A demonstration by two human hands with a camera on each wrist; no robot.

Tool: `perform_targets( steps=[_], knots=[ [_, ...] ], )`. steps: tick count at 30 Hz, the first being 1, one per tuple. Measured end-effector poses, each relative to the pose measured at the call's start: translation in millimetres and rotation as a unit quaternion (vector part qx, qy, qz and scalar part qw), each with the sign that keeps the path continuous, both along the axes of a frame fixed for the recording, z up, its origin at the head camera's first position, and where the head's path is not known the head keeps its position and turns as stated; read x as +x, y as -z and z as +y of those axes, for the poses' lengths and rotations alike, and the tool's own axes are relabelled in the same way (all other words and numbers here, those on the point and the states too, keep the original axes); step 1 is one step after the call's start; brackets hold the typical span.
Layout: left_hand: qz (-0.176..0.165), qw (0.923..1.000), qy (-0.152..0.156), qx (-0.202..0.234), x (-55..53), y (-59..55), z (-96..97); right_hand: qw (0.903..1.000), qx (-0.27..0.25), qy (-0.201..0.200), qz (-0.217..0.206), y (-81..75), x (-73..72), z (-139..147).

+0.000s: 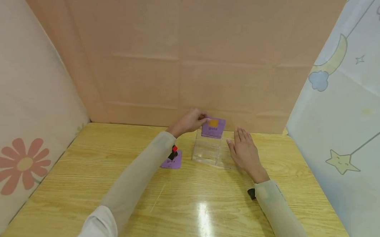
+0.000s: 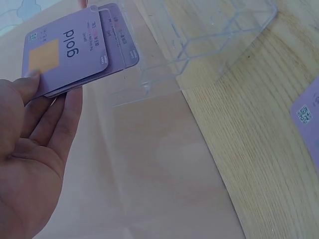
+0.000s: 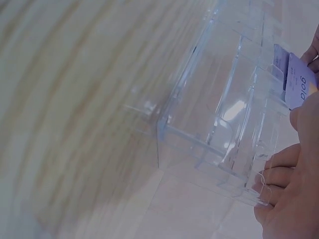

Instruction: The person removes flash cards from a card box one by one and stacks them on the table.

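Observation:
A clear plastic tiered holder (image 1: 206, 151) stands on the table toward the back. My left hand (image 1: 191, 120) pinches a purple card (image 2: 72, 47) printed with an orange square and the word "gold" by its edge, at the holder's rearmost tier. Behind it, another purple card (image 2: 121, 37) sits partly in the holder. At the holder's right side, my right hand (image 1: 244, 151) lies with fingers extended, its fingertips (image 3: 271, 194) against the clear plastic. A second purple card (image 1: 173, 163), reading "grey", lies on the table, partly covered by the left wrist's black strap.
The wooden table (image 1: 110, 164) ends at a tan backdrop (image 1: 179, 78) close behind the holder. Patterned cloth walls stand at the left (image 1: 25, 124) and right (image 1: 348, 116).

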State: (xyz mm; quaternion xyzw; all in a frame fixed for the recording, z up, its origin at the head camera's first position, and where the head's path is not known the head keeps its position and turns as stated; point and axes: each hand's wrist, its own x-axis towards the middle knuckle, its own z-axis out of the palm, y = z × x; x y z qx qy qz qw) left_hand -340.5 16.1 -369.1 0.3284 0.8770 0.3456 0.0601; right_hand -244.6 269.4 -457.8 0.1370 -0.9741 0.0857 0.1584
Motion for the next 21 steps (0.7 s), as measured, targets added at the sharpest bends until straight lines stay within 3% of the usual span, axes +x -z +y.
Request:
perform_targets(
  steps=[9,21],
  knots=[
    [0.005,1.0000,-0.003,0.001,0.3,1.1,-3.5,1.0000,0.001,-0.003,0.006,-0.3,-1.1,-1],
    [0.002,0.9991,-0.021,0.036,0.6,1.3,-10.5,1.0000,-0.001,0.004,-0.007,-1.4,-1.6,-3]
  ],
)
